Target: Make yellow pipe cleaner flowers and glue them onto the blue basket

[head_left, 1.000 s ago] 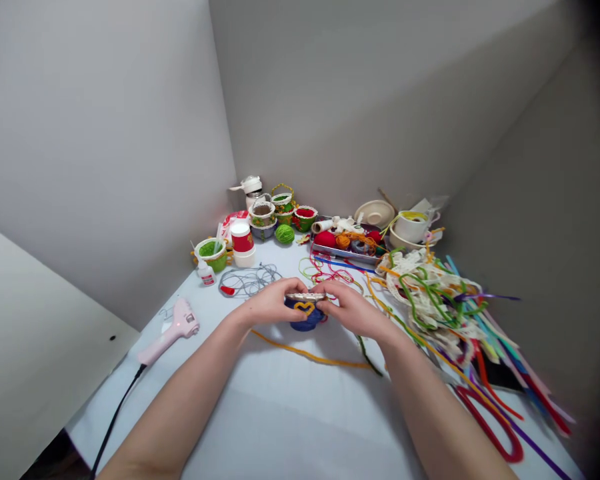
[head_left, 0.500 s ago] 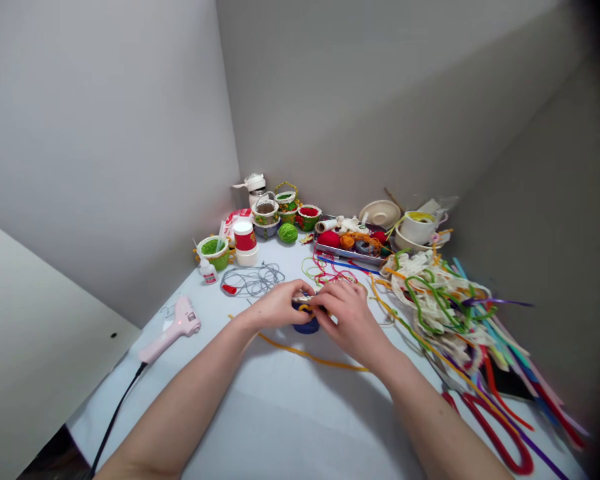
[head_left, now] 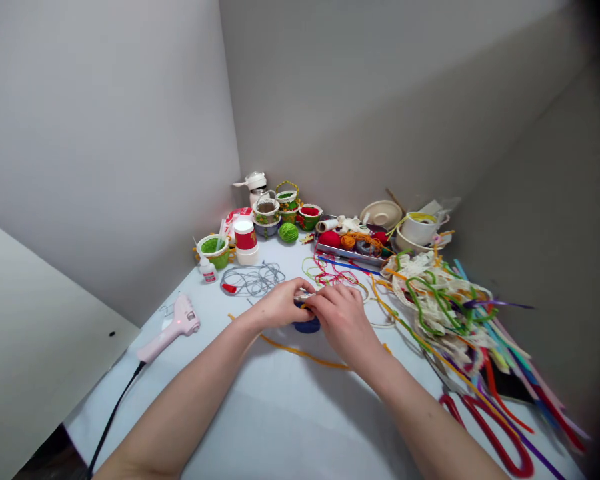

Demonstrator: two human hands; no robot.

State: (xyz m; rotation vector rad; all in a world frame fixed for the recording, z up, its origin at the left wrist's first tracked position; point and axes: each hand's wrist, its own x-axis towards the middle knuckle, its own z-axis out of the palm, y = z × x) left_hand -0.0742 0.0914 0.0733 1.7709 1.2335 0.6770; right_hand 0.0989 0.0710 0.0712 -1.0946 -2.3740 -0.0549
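A small dark blue basket (head_left: 307,325) with a pale trim at its rim stands at the middle of the table. My left hand (head_left: 284,307) is closed on its left side, thumb and fingers at the rim. From the right, my right hand (head_left: 341,317) grips the rim with bent fingers, and a bit of yellow shows between the hands. Both hands cover most of the basket. An orange pipe cleaner (head_left: 305,355) lies on the table just in front, partly under my right forearm.
A pink glue gun (head_left: 173,328) with a black cord lies left. Grey cord (head_left: 254,279) and a glue bottle (head_left: 208,270) sit behind it. Finished baskets (head_left: 266,212) and a tray of yarn (head_left: 353,255) stand at the back. Red-handled scissors (head_left: 497,427) and heaped lace (head_left: 437,293) lie right.
My right hand has shifted slightly and turned over the basket's rim, hiding more of the yellow part. My left hand keeps its grip.
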